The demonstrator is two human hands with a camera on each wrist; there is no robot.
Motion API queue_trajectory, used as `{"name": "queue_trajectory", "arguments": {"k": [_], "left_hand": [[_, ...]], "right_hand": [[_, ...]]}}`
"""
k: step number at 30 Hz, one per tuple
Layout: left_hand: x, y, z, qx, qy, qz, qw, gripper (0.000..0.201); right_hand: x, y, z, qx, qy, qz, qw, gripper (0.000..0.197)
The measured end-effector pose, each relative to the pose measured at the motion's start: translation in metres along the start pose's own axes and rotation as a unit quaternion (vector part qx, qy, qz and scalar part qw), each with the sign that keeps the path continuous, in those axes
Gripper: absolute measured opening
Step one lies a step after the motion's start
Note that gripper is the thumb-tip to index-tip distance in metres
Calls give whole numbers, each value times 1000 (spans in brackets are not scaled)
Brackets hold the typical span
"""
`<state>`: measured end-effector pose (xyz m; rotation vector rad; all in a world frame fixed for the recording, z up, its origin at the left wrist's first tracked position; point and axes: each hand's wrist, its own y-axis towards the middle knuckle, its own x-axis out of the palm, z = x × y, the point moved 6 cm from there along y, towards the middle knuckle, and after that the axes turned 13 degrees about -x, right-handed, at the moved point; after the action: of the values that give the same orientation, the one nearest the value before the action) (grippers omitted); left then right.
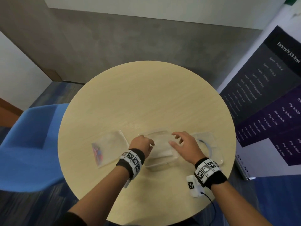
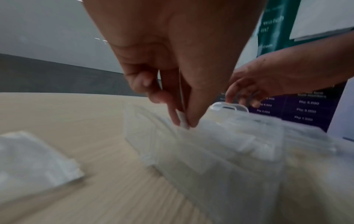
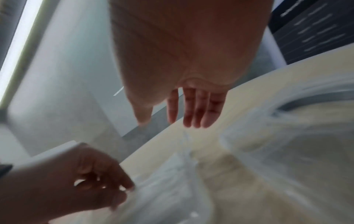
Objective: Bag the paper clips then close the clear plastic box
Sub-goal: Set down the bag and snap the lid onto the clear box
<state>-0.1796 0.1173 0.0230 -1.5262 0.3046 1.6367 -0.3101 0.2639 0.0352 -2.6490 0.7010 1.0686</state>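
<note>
The clear plastic box [image 1: 160, 148], light, stiff and likely slick, sits on the round table [image 1: 146, 98] just right of the bag [image 1: 109, 146] of paper clips [image 1: 97, 154], its lid edge pinched by the left hand [image 1: 143, 146] while the right hand [image 1: 184, 145] hovers spread above.

Clear plastic box [image 1: 160, 148] beneath fingers [image 1: 175, 143]; red and blue paper clips [image 1: 97, 153] leftward; pale woodgrain table [image 1: 146, 98]; black-and-white patterned wristbands [image 1: 132, 161].

Soft even light; motion-blurred wrist views
</note>
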Motion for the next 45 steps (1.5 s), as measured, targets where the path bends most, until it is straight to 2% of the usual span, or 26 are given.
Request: {"name": "queue_trajectory", "arguments": {"k": [2,3,4,6,7,9,14,16,19,21,24,27,30,31,33,35,36,37,38,40,41,43,45], "left_hand": [[6,9,6,4,72,4,997,25],[9,12,8,7,100,11,995,25],[10,15,10,6,116,18,993,24],[9,20,12,-7,115,31,993,21],[8,22,13,-14,102,35,994,18],[4,25,16,-19,72,25,997,18],[-10,28,39,-14,-5,17,1000,29],[-22,28,51,-3,-80,33,996,29],[-39,26,67,21,-222,23,975,30],[-49,22,71,10,-333,-1,943,38],[-58,16,53,-33,-449,1,893,47],[-44,9,7,-99,-485,4,869,40],[-14,-8,-45,-171,-544,-27,821,40],[-6,-13,-58,-192,-561,-24,805,40],[8,-22,-78,-229,-581,-10,781,40],[19,-29,-84,-255,-599,5,759,39],[22,-31,-82,-265,-606,13,750,39],[22,-33,-80,-272,-601,26,751,39],[20,-35,-76,-276,-576,44,768,38],[12,-37,-69,-269,-478,84,832,36],[9,-37,-65,-265,-437,99,854,35],[6,-39,-62,-256,-394,108,876,34],[10,-38,-62,-256,-379,86,885,37]], "right_hand": [[-20,-8,26,48,-89,61,993,55],[-29,-15,41,91,-149,75,982,67],[-35,-23,55,143,-193,69,968,83],[-34,-41,79,243,-216,17,945,112],[-30,-49,88,279,-210,-12,937,124],[-24,-58,97,304,-204,-44,929,136],[-33,-47,95,290,-262,-107,914,137],[-45,-39,90,267,-248,-98,926,135],[-71,-20,63,167,-187,-39,967,134],[-73,-3,27,63,-177,-65,980,133],[-50,19,-25,-65,-230,-161,957,134],[-17,35,-49,-137,-277,-232,922,136],[22,43,-63,-194,-302,-281,890,138],[32,44,-66,-195,-295,-289,889,139],[41,45,-63,-144,-245,-273,919,140],[33,45,-50,-48,-176,-196,964,133],[27,45,-41,-2,-152,-149,977,123],[22,43,-32,34,-143,-118,982,109],[19,40,-24,60,-144,-106,982,95],[19,33,-13,88,-134,-105,981,70],[20,30,-9,95,-116,-94,984,62],[17,23,1,118,-48,-45,991,54],[14,15,9,137,10,0,991,47]]}}
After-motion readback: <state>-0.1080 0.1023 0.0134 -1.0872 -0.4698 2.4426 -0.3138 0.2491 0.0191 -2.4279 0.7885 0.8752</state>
